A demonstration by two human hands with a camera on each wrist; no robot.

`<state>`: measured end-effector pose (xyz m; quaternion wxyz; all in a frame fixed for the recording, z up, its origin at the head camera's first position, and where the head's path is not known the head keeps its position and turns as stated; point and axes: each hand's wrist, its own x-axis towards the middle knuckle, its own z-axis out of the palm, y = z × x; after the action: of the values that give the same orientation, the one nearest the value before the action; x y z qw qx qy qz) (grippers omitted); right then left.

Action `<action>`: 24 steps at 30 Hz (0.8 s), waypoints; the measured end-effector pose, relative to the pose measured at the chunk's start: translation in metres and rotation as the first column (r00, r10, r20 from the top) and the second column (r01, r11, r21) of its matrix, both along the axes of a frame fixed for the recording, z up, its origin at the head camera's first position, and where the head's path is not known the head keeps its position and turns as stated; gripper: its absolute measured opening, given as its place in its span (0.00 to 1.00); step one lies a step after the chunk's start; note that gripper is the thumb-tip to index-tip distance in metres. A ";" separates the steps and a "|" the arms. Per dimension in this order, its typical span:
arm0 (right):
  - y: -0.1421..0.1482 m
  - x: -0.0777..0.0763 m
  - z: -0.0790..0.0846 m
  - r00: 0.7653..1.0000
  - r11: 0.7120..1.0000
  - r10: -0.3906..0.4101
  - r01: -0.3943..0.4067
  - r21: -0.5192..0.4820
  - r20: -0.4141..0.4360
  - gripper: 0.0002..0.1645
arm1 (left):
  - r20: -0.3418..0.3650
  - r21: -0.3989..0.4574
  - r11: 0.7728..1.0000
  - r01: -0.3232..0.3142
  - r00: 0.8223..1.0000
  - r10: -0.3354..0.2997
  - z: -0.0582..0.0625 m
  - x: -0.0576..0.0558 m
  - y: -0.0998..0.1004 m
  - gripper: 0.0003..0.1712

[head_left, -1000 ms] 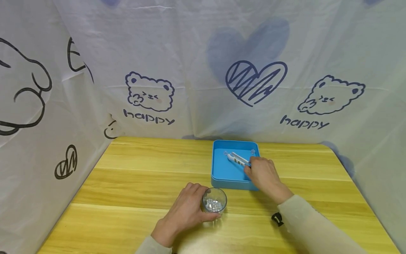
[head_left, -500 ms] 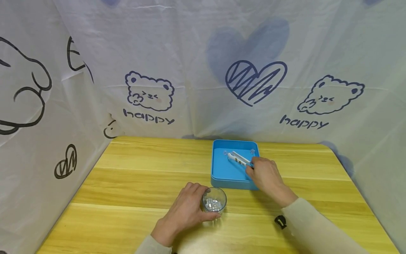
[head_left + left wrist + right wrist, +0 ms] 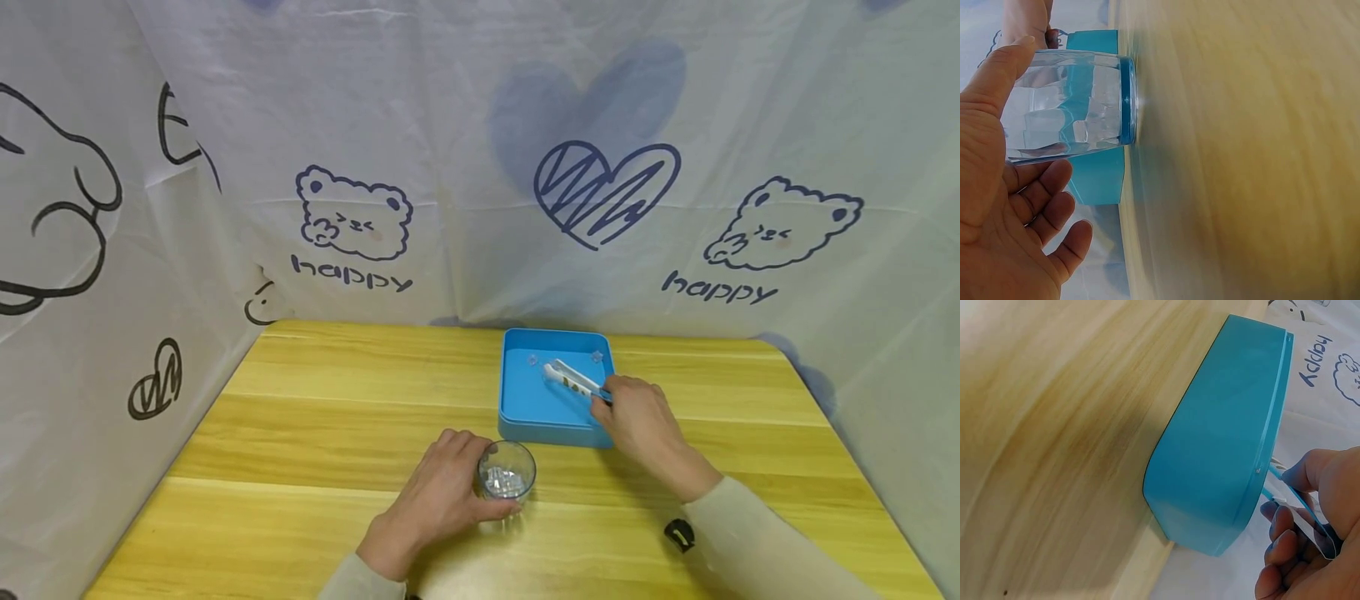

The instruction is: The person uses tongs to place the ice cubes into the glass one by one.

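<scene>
My left hand (image 3: 442,492) grips a clear glass (image 3: 507,475) near the middle of the table, thumb on one side and fingers on the other. Several clear, ice-like pieces (image 3: 501,483) lie inside it. In the left wrist view the glass (image 3: 1063,103) stands upright with its bluish base at the tabletop. My right hand (image 3: 637,421) pinches white-and-blue tongs (image 3: 573,381), their tips low inside a blue box (image 3: 555,435). Whether the tips hold anything I cannot tell. Two small clear pieces lie in the box, a left piece (image 3: 532,359) and a right piece (image 3: 597,357).
The box stands at the back of the wood-grain table (image 3: 337,400), just beyond the glass. White printed cloth (image 3: 465,167) hangs behind and along both sides. A small black device (image 3: 679,535) sits at the right sleeve (image 3: 757,533).
My right hand has drawn back slightly to the right and toward me, taking the tongs' tips away from the left clear piece. The left hand and the glass have stayed in place.
</scene>
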<state>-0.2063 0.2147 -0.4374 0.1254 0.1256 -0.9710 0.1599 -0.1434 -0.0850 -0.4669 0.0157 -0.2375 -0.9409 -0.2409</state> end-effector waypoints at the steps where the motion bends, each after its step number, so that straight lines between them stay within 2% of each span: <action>1: 0.000 0.001 0.000 1.000 1.000 0.003 -0.003 -0.001 -0.005 0.17 | 0.000 0.000 1.000 0.000 1.000 0.000 0.000 0.000 0.000 0.46; 8: 0.001 0.006 0.003 0.998 0.999 0.036 -0.036 -0.011 -0.060 0.17 | 0.006 0.005 1.000 0.003 1.000 -0.003 0.000 -0.001 0.000 0.45; 17: 0.001 0.013 0.008 0.996 0.998 0.053 -0.054 -0.014 -0.069 0.16 | 0.005 0.011 1.000 0.003 1.000 -0.003 0.000 -0.002 0.000 0.45; 24: 0.001 0.024 0.015 0.995 0.998 0.057 -0.059 -0.022 -0.088 0.14 | 0.010 0.007 1.000 -0.001 1.000 0.001 0.000 0.000 0.000 0.46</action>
<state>-0.1821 0.2159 -0.4224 0.1644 0.1591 -0.9585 0.1700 -0.1439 -0.0850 -0.4667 0.0121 -0.2356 -0.9403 -0.2453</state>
